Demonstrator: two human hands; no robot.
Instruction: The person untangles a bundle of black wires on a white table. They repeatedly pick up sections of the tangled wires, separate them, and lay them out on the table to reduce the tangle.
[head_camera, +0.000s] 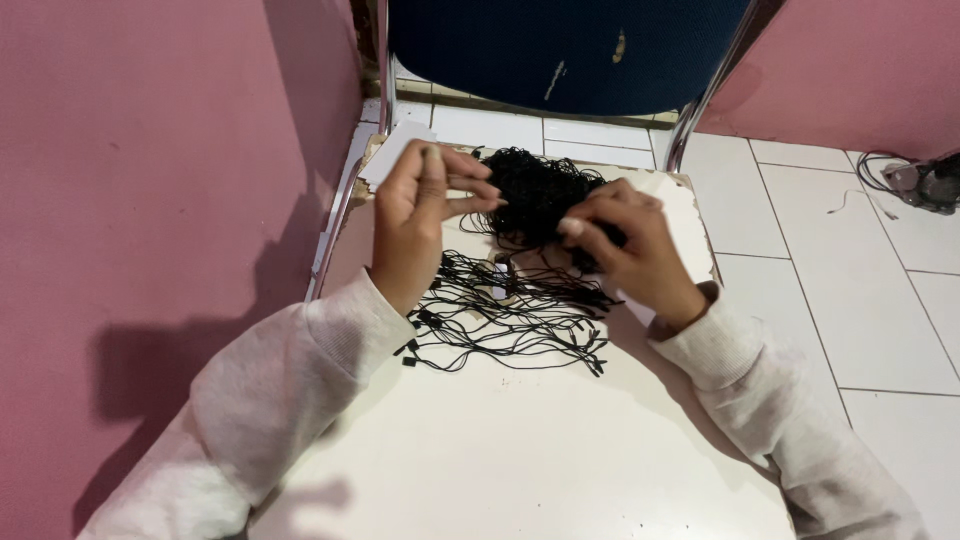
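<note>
Overhead, the left hand (415, 215) pinches a stack of white paper tags (392, 155) between closed fingers, above the white tabletop (520, 450). Just beside it, the right hand (635, 250) closes its fingers on black strings pulled from the tangled pile (535, 195); more loose black strings (510, 330) lie spread between both wrists.

Light falling evenly from upper right, moderately bright; arms casting soft shadows on pink wall (150, 250) at left and on table (520, 460); hands slightly motion-blurred; cords (540, 195) merging into black mass; no glare showing
</note>
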